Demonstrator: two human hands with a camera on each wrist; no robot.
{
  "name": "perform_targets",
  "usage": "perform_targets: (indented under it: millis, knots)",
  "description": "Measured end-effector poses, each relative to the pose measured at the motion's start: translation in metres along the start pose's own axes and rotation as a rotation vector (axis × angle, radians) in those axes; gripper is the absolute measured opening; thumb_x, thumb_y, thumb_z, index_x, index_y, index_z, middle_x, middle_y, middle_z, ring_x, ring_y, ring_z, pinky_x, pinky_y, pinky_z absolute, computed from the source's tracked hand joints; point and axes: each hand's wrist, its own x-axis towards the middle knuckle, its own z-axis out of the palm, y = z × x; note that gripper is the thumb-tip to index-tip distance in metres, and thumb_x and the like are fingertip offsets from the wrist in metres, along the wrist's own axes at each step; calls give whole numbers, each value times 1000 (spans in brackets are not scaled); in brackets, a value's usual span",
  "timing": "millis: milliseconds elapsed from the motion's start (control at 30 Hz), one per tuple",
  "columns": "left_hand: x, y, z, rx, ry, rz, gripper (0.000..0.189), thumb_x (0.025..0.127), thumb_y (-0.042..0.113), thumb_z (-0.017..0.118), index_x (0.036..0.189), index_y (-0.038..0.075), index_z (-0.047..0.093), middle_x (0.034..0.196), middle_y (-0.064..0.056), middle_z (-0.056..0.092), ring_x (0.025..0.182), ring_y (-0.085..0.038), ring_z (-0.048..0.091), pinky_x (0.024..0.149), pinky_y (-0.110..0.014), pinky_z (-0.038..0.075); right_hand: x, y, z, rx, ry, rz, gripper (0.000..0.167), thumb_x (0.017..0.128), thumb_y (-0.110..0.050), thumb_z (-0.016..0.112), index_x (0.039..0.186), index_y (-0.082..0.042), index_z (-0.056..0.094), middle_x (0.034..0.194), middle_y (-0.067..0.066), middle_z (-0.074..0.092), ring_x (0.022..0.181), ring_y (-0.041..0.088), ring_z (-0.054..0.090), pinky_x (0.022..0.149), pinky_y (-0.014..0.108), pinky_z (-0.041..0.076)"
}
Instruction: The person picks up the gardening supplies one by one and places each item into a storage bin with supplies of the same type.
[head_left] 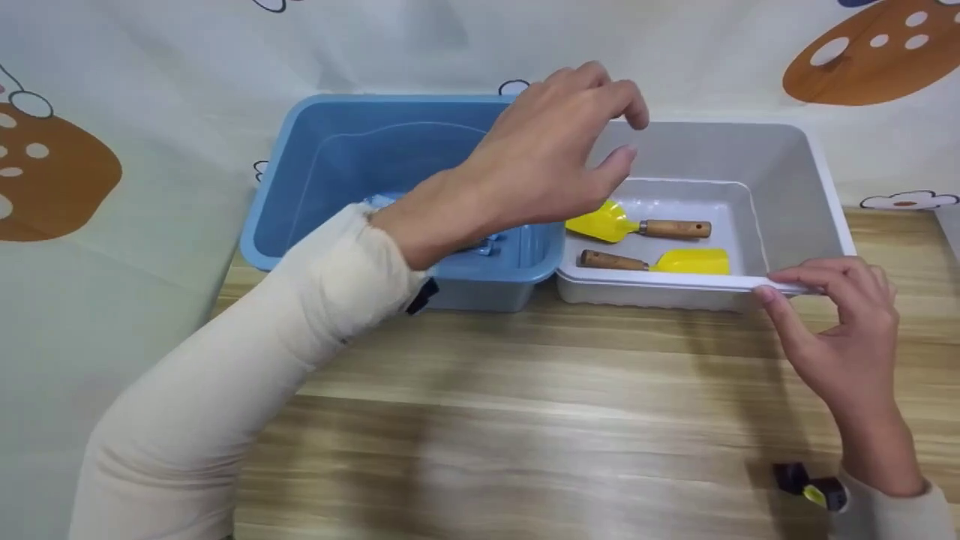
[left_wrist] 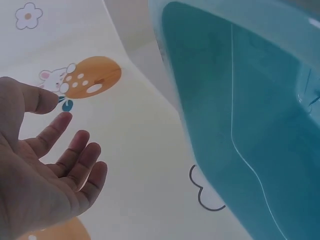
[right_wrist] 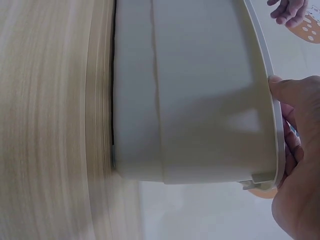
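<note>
My left hand (head_left: 547, 150) hangs above the place where the blue bin (head_left: 300, 157) and the light grey bin (head_left: 795, 161) meet. Its fingers are loosely bent, with nothing between them, as the left wrist view also shows. With thumb and fingers, my right hand (head_left: 851, 337) pinches the near rim of the grey bin close to its right corner. Inside the grey bin lie two small yellow hand trowels with wooden handles. The far trowel (head_left: 611, 223) is partly covered by my left hand; the near trowel (head_left: 694, 261) lies along the front wall.
Small light-blue pieces (head_left: 486, 246) lie in the blue bin, mostly hidden by my left forearm. Both bins stand side by side on a wood-grain table (head_left: 525, 420). Behind them hangs a pale patterned cloth (head_left: 705, 60).
</note>
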Motion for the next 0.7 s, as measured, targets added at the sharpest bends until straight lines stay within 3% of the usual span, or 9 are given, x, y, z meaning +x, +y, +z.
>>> perform_targets:
  millis: [167, 367, 533, 700]
  knots:
    - [-27, -9, -2, -17, 69, 19, 34, 107, 37, 54, 136, 25, 66, 131, 2, 65, 123, -18, 55, 111, -34, 44, -1, 2, 1, 3, 1, 5, 22, 75, 11, 84, 96, 11, 76, 105, -35, 58, 102, -10, 44, 95, 19, 23]
    - [-72, -19, 0, -27, 207, 56, 35, 105, 37, 57, 136, 22, 68, 129, 2, 65, 122, -18, 57, 108, -38, 46, -4, 6, -1, -9, 0, 3, 22, 76, 8, 84, 96, 10, 76, 106, -35, 58, 105, -11, 45, 97, 20, 23]
    - [-111, -19, 1, -50, 291, 34, 35, 105, 37, 60, 136, 22, 67, 128, 3, 66, 119, -18, 58, 103, -39, 47, -5, 9, -7, -23, 4, 4, 21, 77, 8, 84, 96, 11, 76, 107, -36, 58, 104, -11, 44, 96, 19, 23]
    - [-150, -18, 5, -120, 359, -12, 32, 104, 32, 65, 134, 22, 69, 131, 3, 66, 125, -17, 59, 107, -41, 46, -4, 6, -7, -15, 16, 10, 21, 77, 9, 83, 97, 11, 76, 106, -35, 59, 103, -10, 44, 95, 20, 23]
